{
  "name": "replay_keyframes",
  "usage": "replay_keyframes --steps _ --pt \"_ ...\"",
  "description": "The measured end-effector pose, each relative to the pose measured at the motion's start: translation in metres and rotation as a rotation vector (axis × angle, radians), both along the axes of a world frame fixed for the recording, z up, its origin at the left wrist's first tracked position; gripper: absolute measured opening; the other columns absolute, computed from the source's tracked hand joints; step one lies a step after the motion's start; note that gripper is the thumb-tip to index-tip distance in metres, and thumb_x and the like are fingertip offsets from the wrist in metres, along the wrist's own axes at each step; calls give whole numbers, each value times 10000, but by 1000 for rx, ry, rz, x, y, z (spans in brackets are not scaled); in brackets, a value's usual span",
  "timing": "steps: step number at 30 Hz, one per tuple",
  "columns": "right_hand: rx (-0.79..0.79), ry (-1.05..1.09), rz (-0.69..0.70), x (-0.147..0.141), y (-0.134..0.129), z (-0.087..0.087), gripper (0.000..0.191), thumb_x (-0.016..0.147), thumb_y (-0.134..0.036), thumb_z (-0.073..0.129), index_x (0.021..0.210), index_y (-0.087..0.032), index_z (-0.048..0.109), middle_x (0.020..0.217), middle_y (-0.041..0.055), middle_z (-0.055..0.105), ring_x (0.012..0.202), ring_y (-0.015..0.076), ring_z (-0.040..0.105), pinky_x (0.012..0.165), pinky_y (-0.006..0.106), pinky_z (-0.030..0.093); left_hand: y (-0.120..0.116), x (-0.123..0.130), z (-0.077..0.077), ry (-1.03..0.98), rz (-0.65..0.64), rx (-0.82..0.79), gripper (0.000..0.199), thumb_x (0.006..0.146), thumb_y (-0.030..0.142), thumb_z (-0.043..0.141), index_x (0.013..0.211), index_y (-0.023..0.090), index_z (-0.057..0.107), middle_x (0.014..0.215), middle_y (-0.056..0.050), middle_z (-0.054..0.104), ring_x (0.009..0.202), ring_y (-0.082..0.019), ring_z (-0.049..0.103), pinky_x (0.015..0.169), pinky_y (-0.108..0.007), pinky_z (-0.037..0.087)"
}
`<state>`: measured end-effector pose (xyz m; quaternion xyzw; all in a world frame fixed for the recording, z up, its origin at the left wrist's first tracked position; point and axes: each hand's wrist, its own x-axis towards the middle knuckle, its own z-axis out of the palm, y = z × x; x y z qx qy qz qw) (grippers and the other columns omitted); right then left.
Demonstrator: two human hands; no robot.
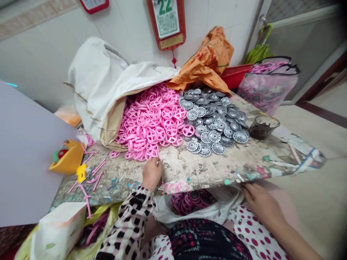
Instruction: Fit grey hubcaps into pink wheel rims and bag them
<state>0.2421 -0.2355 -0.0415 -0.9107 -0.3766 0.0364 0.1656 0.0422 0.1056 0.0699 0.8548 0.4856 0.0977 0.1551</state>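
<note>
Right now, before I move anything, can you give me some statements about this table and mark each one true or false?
1. The pink plastic wheels lie to the left of the silver-grey wheels in the head view. True.
2. The left hand holds a silver-grey wheel. False: it is at the board, beside the pink plastic wheels.
3. A glass with dark contents stands to the right of the silver-grey wheels. True.
4. The right hand grips the orange sack. False: it is low at the board's near edge, far from the sack.
5. The wall calendar shows 25. False: it shows 22.
</note>
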Motion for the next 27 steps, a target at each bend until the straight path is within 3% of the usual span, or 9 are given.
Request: replay_keyframes --steps 3,11,16,19,23,27 --pt "-4 -85 -33 2 -12 -7 388 898 -313 329 939 -156 681 841 103 636 821 247 619 730 361 482 5 5 -2 136 64 6 311 845 411 469 1003 198 631 961 -107 677 890 -248 622 710 -313 417" --pt "12 -146 -10 -4 -14 -20 369 928 -320 329 997 -175 661 893 71 625 752 198 626 641 323 486 1 11 -10 175 65 55 246 880 326 394 922 207 606 891 -86 677 839 -236 629 619 -296 351" --pt "126 -108 -59 -4 -16 -17 323 927 -334 358 1000 -187 636 952 65 634 785 192 636 654 314 503 -6 4 -11 130 -1 106 210 899 263 383 928 187 577 917 -81 642 868 -206 603 679 -293 377" --pt "286 -51 -32 -17 -6 -3 283 924 -351 395 1005 -194 615 959 69 634 817 193 636 681 309 512 -24 0 -12 78 -159 118 196 907 227 374 935 177 562 920 -72 611 884 -192 574 744 -298 398" --pt "519 33 114 -50 29 33 260 929 -301 430 1133 -207 562 1033 89 609 927 190 613 809 320 507 -67 -2 -12 49 -491 81 174 919 222 381 911 183 550 908 -49 576 871 -178 534 765 -297 411" --pt "555 53 269 -72 64 62 389 921 -279 466 1303 -204 457 1160 126 568 995 200 591 831 332 499 -102 -3 -5 67 -777 82 204 941 231 336 937 190 536 926 -42 557 848 -170 499 750 -295 416"
